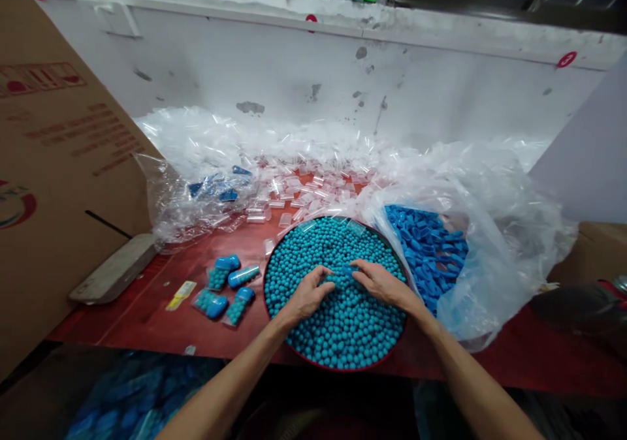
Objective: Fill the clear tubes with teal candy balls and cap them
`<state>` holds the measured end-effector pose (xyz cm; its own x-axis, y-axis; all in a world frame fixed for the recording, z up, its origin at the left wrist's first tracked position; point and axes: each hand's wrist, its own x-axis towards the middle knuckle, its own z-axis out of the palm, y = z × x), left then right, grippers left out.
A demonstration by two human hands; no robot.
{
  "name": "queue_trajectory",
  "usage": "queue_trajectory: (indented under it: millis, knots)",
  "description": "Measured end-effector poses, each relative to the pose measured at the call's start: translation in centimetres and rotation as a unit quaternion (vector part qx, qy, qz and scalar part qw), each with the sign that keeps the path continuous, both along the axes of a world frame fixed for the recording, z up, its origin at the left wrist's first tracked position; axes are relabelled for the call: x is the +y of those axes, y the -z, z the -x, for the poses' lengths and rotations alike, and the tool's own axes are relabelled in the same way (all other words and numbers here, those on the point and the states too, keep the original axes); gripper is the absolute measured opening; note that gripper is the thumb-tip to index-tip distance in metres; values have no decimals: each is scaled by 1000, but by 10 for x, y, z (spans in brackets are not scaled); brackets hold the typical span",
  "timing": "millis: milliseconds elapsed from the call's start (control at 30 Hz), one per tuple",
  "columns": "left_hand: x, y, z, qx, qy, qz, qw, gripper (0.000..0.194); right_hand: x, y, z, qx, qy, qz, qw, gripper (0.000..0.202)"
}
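Red bench [161,326] below white wall [206,74]. One round basin [265,290] of teal balls [337,335], lower centre, near rim at bench's front edge. Left hand [309,293] over balls; cannot tell whether grip holds anything. Right hand [379,282]: grip pinches one small blue piece [349,270], mid-basin. Four filled packs [241,305] left of basin; bare strip in front of them. Blue parts [428,251], too many to count, just right of basin. One cardboard box [59,166], left edge of frame.
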<state>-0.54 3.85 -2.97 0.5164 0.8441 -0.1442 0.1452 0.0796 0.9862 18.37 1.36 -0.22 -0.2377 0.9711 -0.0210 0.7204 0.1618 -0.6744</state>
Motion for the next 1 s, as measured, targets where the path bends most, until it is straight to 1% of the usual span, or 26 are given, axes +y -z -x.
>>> queue_trajectory:
  millis: [67,133,233,267,333,433,500,567,667,733,800,900,1000]
  knots:
    - [-1,0,0,-11,-1,9,1000,21,0,5,6,64,33,-15,997,26]
    - [-1,0,0,-18,1,20,1000,21,-1,12,13,127,51,-19,990,22]
    - [-2,2,1,-19,8,29,999,23,-6,18,18,179,71,-9,981,21]
    - [-2,2,1,-23,12,33,999,24,-8,18,18,180,79,-16,980,21]
    - [-3,1,1,-44,21,49,998,28,-12,15,19,157,81,-62,982,21]
    - [-6,-3,0,-82,36,77,993,35,-19,9,21,79,51,-164,982,21]
    - [-8,-6,-1,-93,39,86,991,40,-22,9,22,29,39,-207,977,25]
    - [-10,-8,-1,-98,38,98,990,43,-25,12,23,4,43,-229,972,29]
    - [-13,-7,-2,-113,42,113,986,44,-29,18,26,34,66,-243,967,29]
    - [-14,-6,-2,-119,40,113,986,45,-31,20,28,72,70,-236,967,28]
    - [-15,-5,-3,-114,27,107,987,45,-33,20,29,114,62,-211,969,28]
    - [-18,-6,-2,-104,22,93,990,42,-34,18,29,203,65,-124,969,24]
    - [-22,-9,-3,-102,20,90,990,42,-33,15,30,281,108,-30,953,21]
